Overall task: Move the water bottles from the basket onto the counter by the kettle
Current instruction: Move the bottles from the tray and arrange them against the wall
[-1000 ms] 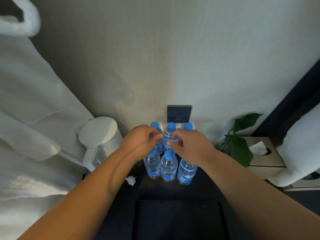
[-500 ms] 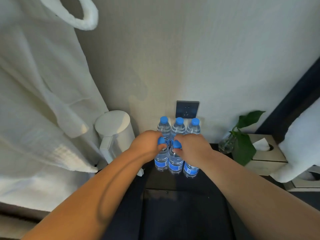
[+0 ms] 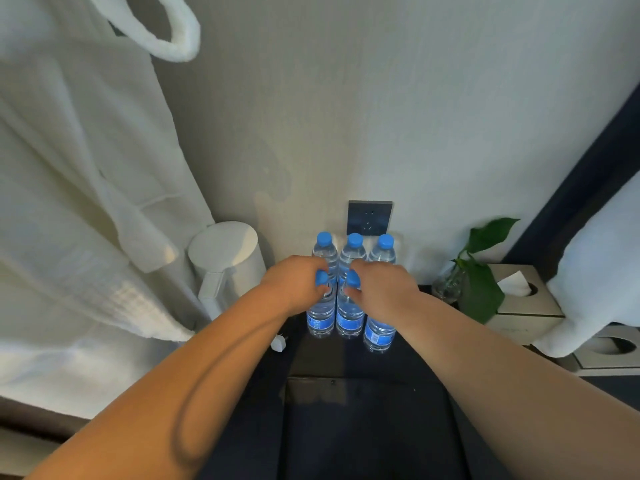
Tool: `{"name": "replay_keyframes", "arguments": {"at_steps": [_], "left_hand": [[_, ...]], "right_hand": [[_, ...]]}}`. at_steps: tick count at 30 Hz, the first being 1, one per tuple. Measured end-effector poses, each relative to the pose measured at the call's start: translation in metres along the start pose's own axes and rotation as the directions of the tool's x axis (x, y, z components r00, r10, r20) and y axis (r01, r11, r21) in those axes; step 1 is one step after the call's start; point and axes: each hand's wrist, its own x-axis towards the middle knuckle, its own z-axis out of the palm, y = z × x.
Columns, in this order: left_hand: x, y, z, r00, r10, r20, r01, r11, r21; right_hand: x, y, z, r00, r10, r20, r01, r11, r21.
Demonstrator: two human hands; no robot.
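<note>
1. Bathrobe (image 3: 86,202): hangs at the left, with its lower edge just beside the kettle. It is not part of the task.
2. Counter (image 3: 322,358): a dark surface against the wall that carries every item listed below.
3. Kettle (image 3: 225,261): white and upright, to the left of the bottles.
4. Water bottles (image 3: 379,332): six stand upright on the counter in two rows of three, near the kettle on its right. No basket can be identified in view. The transfer appears largely complete.
5. Handling: the bottles look full, so expect moderate weight. The thin clear walls probably flex when squeezed, and the smooth label may slip. Take hold at the stiffer neck under the cap, or around the labelled middle.
6. Left hand (image 3: 294,285): the fingers are curled round the neck of the front left bottle (image 3: 320,317).
7. Right hand (image 3: 381,289): the fingers pinch the neck of the front middle bottle (image 3: 349,315).
8. Wall socket (image 3: 370,218): sits directly behind the back row.
</note>
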Motion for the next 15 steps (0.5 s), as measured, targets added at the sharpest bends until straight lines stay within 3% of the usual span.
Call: {"name": "replay_keyframes", "arguments": {"at_steps": [9, 15], "left_hand": [[0.003, 0.011, -0.001, 0.995, -0.093, -0.030, 0.094, 0.993, 0.066], [-0.002, 0.005, -0.003, 0.997, -0.078, 0.000, 0.078, 0.996, 0.037]], "right_hand": [[-0.001, -0.008, -0.006, 0.996, 0.088, 0.018, -0.088, 0.996, -0.004], [-0.002, -0.010, -0.008, 0.993, 0.105, 0.050, -0.108, 0.993, 0.048]]}}
